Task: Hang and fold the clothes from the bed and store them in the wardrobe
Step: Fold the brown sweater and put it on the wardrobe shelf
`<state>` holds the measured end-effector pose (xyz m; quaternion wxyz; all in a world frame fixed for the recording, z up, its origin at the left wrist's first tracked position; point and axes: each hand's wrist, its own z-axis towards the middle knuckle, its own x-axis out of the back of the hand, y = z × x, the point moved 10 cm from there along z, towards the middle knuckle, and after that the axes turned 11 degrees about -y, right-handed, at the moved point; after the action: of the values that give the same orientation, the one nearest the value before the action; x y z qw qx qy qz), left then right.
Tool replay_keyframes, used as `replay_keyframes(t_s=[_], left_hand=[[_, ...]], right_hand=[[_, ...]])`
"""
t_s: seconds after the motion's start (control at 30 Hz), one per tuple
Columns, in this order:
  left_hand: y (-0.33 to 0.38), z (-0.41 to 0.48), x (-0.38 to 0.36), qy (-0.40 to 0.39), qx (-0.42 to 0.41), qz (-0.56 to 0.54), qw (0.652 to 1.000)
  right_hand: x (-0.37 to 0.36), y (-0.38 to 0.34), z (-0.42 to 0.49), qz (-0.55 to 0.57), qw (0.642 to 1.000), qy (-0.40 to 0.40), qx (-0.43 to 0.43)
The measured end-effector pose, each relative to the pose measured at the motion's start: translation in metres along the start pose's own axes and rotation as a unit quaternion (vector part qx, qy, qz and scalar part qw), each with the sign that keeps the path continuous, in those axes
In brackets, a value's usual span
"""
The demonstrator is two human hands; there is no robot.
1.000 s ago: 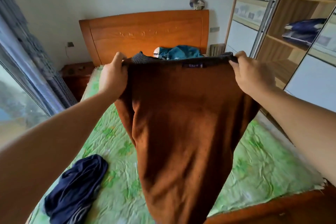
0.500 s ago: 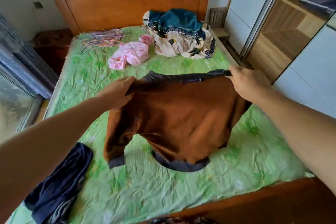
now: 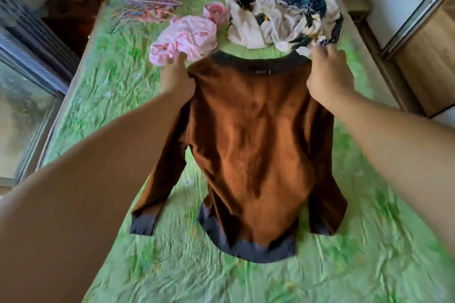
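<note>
While the left hand point(image 3: 176, 76) and right hand point(image 3: 330, 74) each pinch a shoulder of the brown sweater point(image 3: 253, 142) spread on the bed point(image 3: 123, 253), it seems soft, light, best gripped there

Green-sheeted bed point(image 3: 123, 265), brown sweater point(image 3: 253, 150) spread flat, pink garment point(image 3: 189, 37), teal-and-cream pile point(image 3: 283, 7), hangers point(image 3: 147, 5)
</note>
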<state>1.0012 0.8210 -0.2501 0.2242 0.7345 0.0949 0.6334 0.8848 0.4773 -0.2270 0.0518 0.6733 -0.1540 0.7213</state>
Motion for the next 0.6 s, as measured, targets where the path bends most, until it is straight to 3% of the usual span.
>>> replay_keyframes(t_s=[0.07, 0.13, 0.27, 0.4, 0.47, 0.5, 0.57, 0.6], left_hand=[[-0.001, -0.007, -0.074, -0.07, -0.029, -0.001, 0.997], [-0.025, -0.044, -0.16, -0.18, -0.026, 0.027, 0.983], [-0.097, -0.147, -0.289, -0.333, 0.01, 0.027, 0.943], [-0.182, -0.215, -0.373, -0.438, 0.083, 0.088, 0.891], [-0.209, -0.234, -0.394, -0.439, 0.103, 0.072, 0.889], [-0.216, -0.24, -0.401, -0.426, 0.101, 0.054, 0.898], [-0.225, -0.244, -0.41, -0.381, 0.091, 0.03, 0.92], [-0.229, -0.243, -0.412, -0.359, 0.093, 0.026, 0.928]], right_hand=[[-0.07, 0.001, -0.013, 0.031, 0.998, -0.053, -0.014], [-0.157, 0.005, -0.06, 0.039, 0.986, -0.162, -0.02], [-0.307, 0.041, -0.198, 0.036, 0.921, -0.382, -0.073], [-0.403, 0.077, -0.301, 0.018, 0.861, -0.496, -0.111], [-0.43, 0.082, -0.329, 0.094, 0.855, -0.484, -0.158], [-0.437, 0.085, -0.335, 0.154, 0.862, -0.442, -0.196], [-0.439, 0.1, -0.345, 0.279, 0.856, -0.301, -0.315], [-0.439, 0.109, -0.353, 0.331, 0.832, -0.234, -0.379]])
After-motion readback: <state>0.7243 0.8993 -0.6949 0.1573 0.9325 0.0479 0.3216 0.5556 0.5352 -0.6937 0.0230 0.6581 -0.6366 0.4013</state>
